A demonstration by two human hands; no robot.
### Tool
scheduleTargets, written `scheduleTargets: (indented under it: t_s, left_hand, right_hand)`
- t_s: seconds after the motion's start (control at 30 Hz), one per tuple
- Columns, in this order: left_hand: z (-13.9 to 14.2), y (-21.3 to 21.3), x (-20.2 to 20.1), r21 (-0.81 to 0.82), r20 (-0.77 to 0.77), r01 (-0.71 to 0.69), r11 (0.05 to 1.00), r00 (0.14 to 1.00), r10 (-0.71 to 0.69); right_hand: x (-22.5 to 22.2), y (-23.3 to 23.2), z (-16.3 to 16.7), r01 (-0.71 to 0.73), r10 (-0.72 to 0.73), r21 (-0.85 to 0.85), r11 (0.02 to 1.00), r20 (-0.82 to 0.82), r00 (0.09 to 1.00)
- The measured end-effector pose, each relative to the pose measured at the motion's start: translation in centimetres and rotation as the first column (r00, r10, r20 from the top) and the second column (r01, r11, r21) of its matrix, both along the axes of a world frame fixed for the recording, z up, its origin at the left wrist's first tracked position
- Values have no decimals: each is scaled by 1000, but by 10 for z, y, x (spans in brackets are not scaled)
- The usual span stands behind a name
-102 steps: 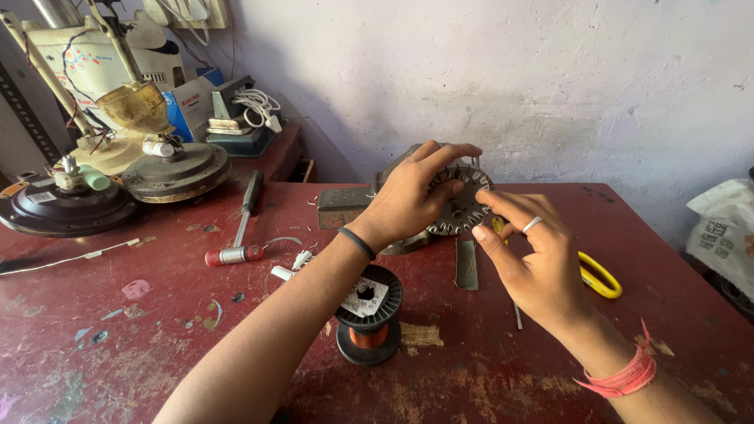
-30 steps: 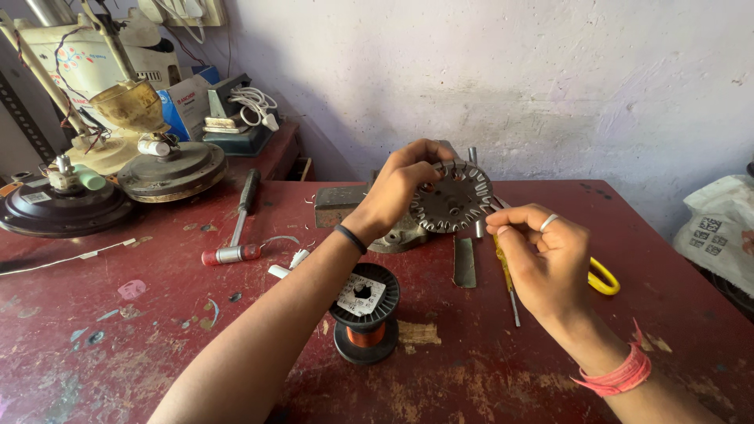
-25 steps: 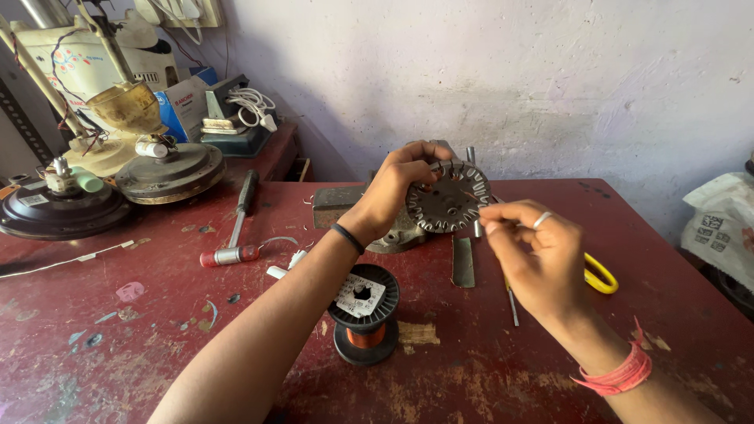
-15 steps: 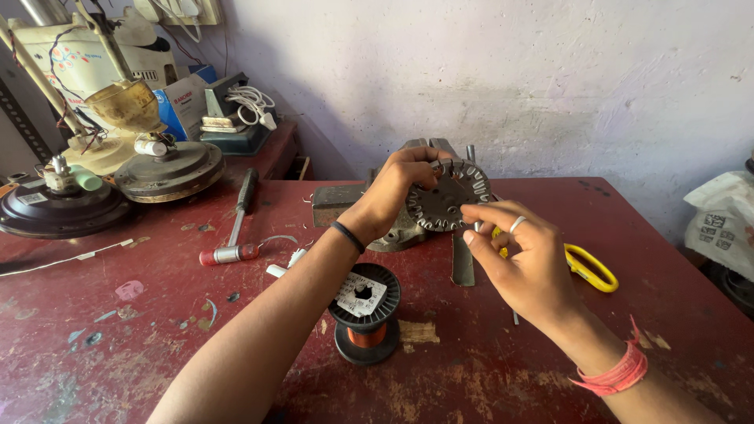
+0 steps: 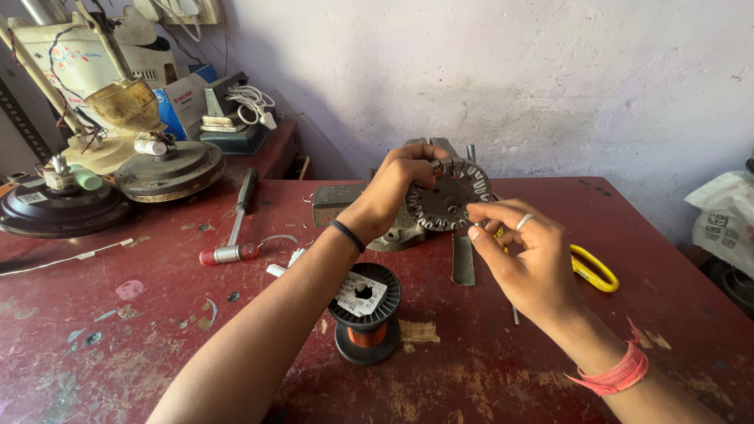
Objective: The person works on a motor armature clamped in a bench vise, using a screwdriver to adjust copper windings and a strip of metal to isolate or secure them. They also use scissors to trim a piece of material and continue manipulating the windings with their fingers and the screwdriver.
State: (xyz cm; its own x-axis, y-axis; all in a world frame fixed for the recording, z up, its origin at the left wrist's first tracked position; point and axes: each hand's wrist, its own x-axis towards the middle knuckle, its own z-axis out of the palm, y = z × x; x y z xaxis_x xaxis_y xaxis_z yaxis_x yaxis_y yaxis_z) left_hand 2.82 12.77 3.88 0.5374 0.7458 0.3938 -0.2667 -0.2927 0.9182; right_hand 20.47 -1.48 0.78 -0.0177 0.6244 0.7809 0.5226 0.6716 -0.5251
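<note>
Fingers of the left hand (image 5: 404, 177) are curling tight over the top-left rim of the slotted round stator core (image 5: 449, 196), holding it on edge above the desk (image 5: 157, 330). The right hand (image 5: 526, 259) is working at the core's right edge, its fingertips (image 5: 481, 210) pinched closed right against the slots. I think they're pinching a thin wire or slot liner, but it's too small to tell for sure.

What could go wrong: the core is only being gripped by one rim, so a harder push from the pinching fingers could be twisting it out of that grip and dropping it onto the vise (image 5: 377, 216) just under it. The slot edges look sharp too, so whatever's being fed in could be getting nicked, same for the fingertips.

Below the left wrist the copper wire spool (image 5: 364, 310) is standing, and the yellow scissors (image 5: 591, 268) are lying just behind the right hand.
</note>
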Motion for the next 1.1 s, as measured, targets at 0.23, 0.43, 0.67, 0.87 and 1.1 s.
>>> scheduleTargets:
  t_s: [0.23, 0.43, 0.67, 0.87, 1.1]
  left_hand:
    - [7, -9, -1, -23, -55, 42, 999, 998, -43]
    - [5, -11, -2, -20, 32, 40, 999, 999, -39]
    - [4, -7, -1, -43, 22, 38, 998, 999, -37]
    - [2, -2, 0, 20, -33, -84, 996, 996, 85]
    - [5, -12, 4, 251, -205, -352, 902, 891, 405]
  right_hand:
    - [-1, -2, 3, -9, 9, -21, 1000, 20, 1000]
    - [-4, -4, 6, 55, -40, -191, 980, 81, 996]
    - [-7, -3, 8, -2, 26, -163, 987, 142, 990]
    - [-5, -1, 5, 23, -5, -163, 986, 107, 994]
    - [1, 0, -2, -44, 44, -21, 999, 14, 999]
